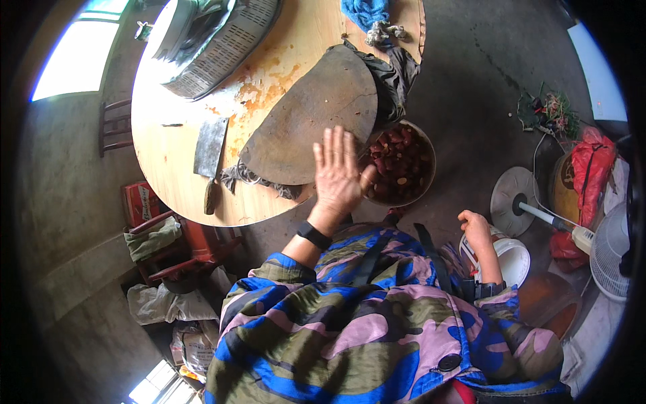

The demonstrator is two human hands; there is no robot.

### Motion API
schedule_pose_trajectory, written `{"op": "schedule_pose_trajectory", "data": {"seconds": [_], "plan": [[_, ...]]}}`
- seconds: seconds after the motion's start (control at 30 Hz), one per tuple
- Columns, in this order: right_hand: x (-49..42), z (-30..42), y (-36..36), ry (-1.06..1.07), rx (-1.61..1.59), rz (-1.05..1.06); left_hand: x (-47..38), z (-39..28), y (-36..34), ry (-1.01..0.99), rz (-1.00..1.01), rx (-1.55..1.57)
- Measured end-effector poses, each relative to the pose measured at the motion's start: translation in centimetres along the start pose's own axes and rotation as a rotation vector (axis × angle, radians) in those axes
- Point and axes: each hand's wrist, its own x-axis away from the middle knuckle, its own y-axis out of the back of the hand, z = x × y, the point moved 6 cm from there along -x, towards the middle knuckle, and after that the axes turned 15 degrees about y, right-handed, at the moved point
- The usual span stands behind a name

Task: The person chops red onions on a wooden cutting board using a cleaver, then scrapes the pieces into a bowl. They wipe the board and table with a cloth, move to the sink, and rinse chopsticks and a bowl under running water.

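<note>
My left hand [337, 169] is spread flat, palm down, fingers straight, at the near edge of a worn half-round chopping board [318, 111]. It looks empty; whether it presses on the board I cannot tell. Just right of its thumb is a round basin [433, 169] of cut red-skinned pieces [396, 156], probably sweet potato. My right hand [477, 230] hangs at my right side with curled fingers, above a white bucket [515, 260]; its palm is hidden. On the table left of the board lies a cleaver [210, 151] with a dark handle.
The round wooden table [166, 187] bears a plastic basket [227, 53], a blue cloth [366, 12] and dark cloth [401, 76] beside the board. A red stool [202, 247] stands at left. On the right are a standing fan [610, 252], its round base [512, 199] and vegetable scraps [555, 113].
</note>
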Motion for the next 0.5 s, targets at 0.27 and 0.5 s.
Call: {"op": "schedule_pose_trajectory", "data": {"seconds": [0.27,0.5], "plan": [[0.4,0.3,1.3,-0.026,-0.003,-0.050,-0.1,0.4,1.7,-0.105,-0.051,0.263],[2.4,0.3,0.7,-0.065,0.004,-0.057,-6.3,3.7,-0.3,0.082,-0.129,-0.095]]}}
